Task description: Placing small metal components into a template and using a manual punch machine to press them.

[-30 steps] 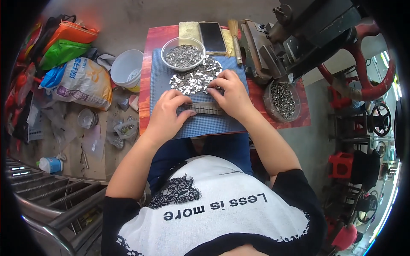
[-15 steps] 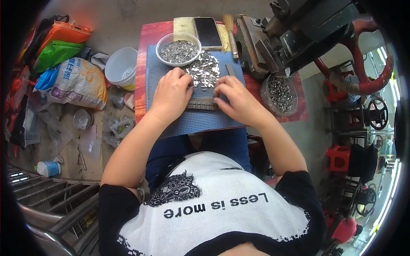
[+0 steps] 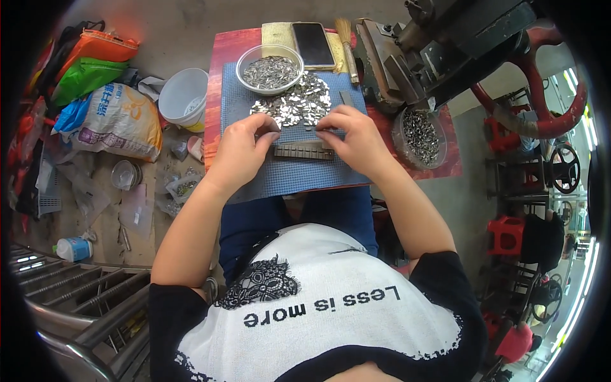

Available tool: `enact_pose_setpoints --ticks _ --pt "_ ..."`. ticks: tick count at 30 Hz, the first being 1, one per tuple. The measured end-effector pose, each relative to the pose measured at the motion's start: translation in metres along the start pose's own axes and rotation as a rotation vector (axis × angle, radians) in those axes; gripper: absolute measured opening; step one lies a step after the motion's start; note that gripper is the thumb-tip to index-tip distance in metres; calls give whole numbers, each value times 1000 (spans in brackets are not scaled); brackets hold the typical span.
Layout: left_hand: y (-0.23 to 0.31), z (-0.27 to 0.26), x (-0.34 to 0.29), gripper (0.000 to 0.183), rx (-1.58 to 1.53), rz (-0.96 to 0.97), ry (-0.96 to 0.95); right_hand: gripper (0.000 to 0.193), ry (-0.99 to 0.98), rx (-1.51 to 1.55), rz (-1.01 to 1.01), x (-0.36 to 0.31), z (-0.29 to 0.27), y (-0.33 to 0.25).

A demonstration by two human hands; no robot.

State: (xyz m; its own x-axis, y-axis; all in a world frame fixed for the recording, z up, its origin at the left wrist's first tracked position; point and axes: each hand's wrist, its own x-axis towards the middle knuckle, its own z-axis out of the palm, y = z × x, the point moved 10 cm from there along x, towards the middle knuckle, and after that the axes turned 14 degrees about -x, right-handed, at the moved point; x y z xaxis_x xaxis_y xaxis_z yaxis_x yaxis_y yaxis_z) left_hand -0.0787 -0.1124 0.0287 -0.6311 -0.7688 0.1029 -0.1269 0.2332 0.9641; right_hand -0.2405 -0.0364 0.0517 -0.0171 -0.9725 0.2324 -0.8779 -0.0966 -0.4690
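Note:
Small flat shiny metal pieces [image 3: 296, 104] lie in a loose pile on a blue ribbed mat [image 3: 273, 181]. On the near left of the pile, my left hand [image 3: 240, 145] has thumb and fingertips pinched together. My right hand [image 3: 354, 141] is pinched likewise at the pile's near right edge. Whatever sits in either pinch is too small to make out. Between and just below the hands lies a slotted metal bar [image 3: 299, 151], its right end close to my right fingers. A clear round bowl [image 3: 270, 71] of small metal pieces stands behind the pile.
At the back lie a phone [image 3: 314, 46] on a yellow cloth and a brush [image 3: 347, 48]. A dark machine press [image 3: 445, 54] stands at the right, over a clear tub [image 3: 420, 140] of metal parts. A white bucket [image 3: 184, 99] and filled bags [image 3: 121, 121] are left of the table.
My left hand has drawn back toward me from the pile, baring its left side. My right fingers have closed into a pinch. More of the slotted bar shows between the hands.

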Motion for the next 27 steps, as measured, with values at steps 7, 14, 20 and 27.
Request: enact_pose_setpoints --ticks 7,14,20,27 --pt "-1 8 -4 9 53 34 -96 12 114 -244 -148 15 16 -5" --pt "9 13 -3 14 220 110 -210 11 -56 -181 -176 -16 0 -19" --pt "-6 11 -1 13 100 -133 -209 11 -89 -160 -78 -20 5 -16" --pt "-11 4 -2 14 52 -121 -81 9 65 89 157 -5 -3 13"
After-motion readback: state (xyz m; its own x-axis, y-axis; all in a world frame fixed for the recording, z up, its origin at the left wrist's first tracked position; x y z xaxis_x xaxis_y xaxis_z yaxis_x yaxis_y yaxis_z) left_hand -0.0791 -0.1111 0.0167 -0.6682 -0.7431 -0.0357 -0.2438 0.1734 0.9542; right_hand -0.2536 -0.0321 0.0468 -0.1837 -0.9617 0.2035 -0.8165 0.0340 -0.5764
